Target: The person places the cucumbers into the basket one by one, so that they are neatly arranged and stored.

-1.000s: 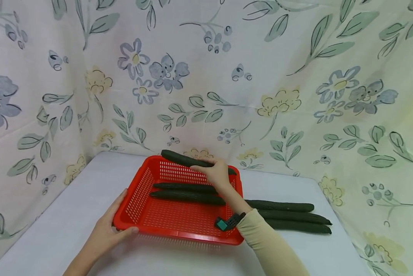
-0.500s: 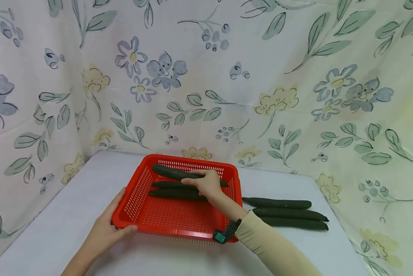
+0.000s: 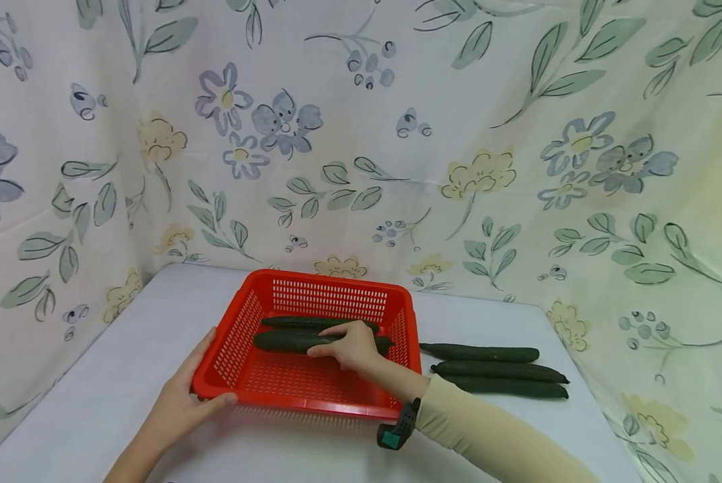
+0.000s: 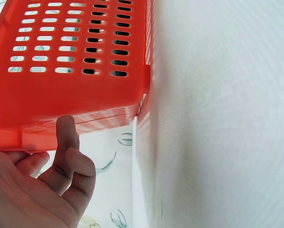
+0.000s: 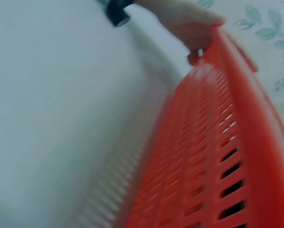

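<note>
A red slotted plastic basket (image 3: 300, 404) stands on the white table, with dark green cucumbers lying crosswise in it. My left hand (image 3: 176, 406) grips its near-left corner, thumb at the front rim. Seen from the left wrist, the fingers of the left hand (image 4: 52, 175) curl below the rim beside the basket's outer wall (image 4: 66, 95). Down inside the basket my right hand (image 3: 353, 345) holds a cucumber (image 3: 282, 343) by its middle, thumb on the near side. Behind it lies another cucumber (image 3: 294, 322); a further one between them is mostly hidden.
Three more cucumbers lie right of the basket: a back one (image 3: 487, 353), a middle one (image 3: 499, 369) and a front one (image 3: 511, 387). A floral curtain (image 3: 361, 134) hangs behind and left of the table (image 3: 173, 302).
My right hand has lowered the cucumber from above the basket's back rim into the basket and brought it nearer, in front of the others. The left hand keeps its hold on the corner.
</note>
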A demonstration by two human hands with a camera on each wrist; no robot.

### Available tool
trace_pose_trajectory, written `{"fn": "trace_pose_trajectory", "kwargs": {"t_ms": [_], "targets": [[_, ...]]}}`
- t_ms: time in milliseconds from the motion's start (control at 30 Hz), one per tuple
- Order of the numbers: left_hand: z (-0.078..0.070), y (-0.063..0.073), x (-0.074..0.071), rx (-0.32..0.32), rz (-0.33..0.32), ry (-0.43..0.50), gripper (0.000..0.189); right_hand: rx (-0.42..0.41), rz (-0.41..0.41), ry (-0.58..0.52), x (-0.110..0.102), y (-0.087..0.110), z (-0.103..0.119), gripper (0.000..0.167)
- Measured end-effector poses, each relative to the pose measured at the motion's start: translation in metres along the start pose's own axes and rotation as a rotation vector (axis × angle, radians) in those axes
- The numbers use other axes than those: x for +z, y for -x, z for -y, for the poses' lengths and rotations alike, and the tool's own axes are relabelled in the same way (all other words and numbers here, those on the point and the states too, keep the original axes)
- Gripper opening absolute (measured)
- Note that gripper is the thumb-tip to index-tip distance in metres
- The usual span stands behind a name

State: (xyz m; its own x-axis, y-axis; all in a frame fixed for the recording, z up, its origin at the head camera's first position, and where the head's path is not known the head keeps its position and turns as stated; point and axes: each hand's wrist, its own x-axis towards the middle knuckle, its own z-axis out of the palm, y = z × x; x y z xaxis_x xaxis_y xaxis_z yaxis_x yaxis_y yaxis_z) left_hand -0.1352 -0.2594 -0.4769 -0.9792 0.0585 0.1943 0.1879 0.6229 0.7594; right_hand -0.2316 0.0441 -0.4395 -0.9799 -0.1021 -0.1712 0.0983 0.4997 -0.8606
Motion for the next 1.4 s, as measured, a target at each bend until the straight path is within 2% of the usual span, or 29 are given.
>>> {"fn": "trace_pose_trajectory", "kwargs": {"t_ms": [167, 533, 700, 900, 1067, 1233, 1400], "targets": [[0.000, 0.001, 0.000, -0.008, 0.000, -0.004, 0.119, 0.024, 0.004, -0.006, 0.007, -0.002, -0.005, 0.041], [0.000, 0.000, 0.000, -0.009, 0.006, 0.006, 0.119, -0.008, -0.018, -0.013, 0.013, 0.000, -0.008, 0.039], [0.001, 0.001, 0.000, 0.000, -0.001, 0.011, 0.119, -0.055, 0.006, -0.052, 0.011, 0.001, -0.009, 0.037], [0.001, 0.000, 0.000, 0.016, -0.016, 0.005, 0.120, -0.072, 0.025, -0.113, 0.007, -0.002, -0.005, 0.043], [0.001, 0.001, 0.000, 0.020, -0.018, -0.005, 0.120, -0.061, 0.002, -0.116, 0.005, -0.006, 0.000, 0.048], [0.000, 0.000, 0.000, 0.017, -0.017, -0.010, 0.120, -0.058, -0.010, -0.143, 0.001, -0.009, 0.007, 0.045], [0.000, 0.000, 0.000, 0.015, -0.017, -0.016, 0.120, -0.114, 0.005, -0.103, -0.005, -0.011, 0.011, 0.043]]}}
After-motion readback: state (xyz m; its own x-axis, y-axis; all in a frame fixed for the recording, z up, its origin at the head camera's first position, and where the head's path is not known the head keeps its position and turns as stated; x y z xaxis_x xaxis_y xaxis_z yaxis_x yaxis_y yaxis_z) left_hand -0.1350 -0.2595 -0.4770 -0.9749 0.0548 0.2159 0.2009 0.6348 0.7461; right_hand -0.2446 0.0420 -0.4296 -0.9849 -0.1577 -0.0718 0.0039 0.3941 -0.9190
